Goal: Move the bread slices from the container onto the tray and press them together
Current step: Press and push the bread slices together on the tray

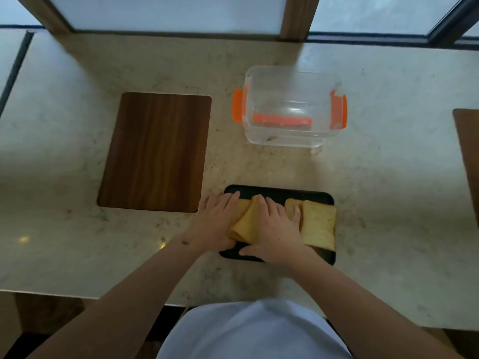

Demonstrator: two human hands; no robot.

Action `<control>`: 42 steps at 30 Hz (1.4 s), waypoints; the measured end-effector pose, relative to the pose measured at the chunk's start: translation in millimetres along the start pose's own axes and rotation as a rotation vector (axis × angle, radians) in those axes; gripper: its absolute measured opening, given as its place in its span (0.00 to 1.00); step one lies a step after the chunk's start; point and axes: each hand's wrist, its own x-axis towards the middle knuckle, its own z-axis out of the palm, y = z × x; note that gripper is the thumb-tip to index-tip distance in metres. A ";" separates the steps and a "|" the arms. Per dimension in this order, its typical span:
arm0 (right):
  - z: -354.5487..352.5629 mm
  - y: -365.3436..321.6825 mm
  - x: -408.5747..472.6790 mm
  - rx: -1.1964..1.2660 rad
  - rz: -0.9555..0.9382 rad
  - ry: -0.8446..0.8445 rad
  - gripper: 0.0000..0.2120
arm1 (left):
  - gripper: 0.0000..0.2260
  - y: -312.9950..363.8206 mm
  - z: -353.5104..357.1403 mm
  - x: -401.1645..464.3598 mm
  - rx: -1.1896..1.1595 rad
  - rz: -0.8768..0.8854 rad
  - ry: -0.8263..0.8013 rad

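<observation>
Since the clear plastic container: (291, 110) far on the bench, looks emptied.
Bread slices: (318, 224) all on the near black rectangular tray (280, 194).
Left hand: (216, 221) flat, fingers spread, against the pile's left side.
Right hand: (274, 229) flat, pressing on top.
Left: closing remaining gaps, I judge.

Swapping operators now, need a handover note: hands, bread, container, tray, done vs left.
Left hand: flat against the left side of the bread slices, pushing in.
Right hand: flat on the slices from the right.
More slices stand at the right end of the black tray, apart from the held group.
Container: open, no slices left, only a crumb.
Done: all bread moved to the tray.
Left: close the gap and press both groups together.
</observation>
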 end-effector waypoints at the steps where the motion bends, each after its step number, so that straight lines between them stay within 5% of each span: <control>1: 1.8 -1.4 0.5 -0.019 -0.004 0.027 0.63 | 0.52 0.0 0.1 -0.2 0.007 0.010 0.004; 16: -2.7 21.1 12.4 0.010 -0.281 0.050 0.57 | 0.53 -11.1 -22.8 0.0 -0.083 0.058 -0.046; 23: -4.8 18.5 14.9 0.033 -0.257 0.012 0.60 | 0.53 -14.1 -18.0 -9.2 -0.488 -0.143 -0.001; 29: -1.8 16.5 14.4 -0.023 -0.251 0.024 0.57 | 0.60 -20.1 -11.1 -6.0 -0.072 0.003 -0.086; 42: -4.8 21.3 15.6 0.017 -0.341 -0.010 0.55 | 0.53 -14.3 -9.2 -6.5 0.011 0.021 -0.064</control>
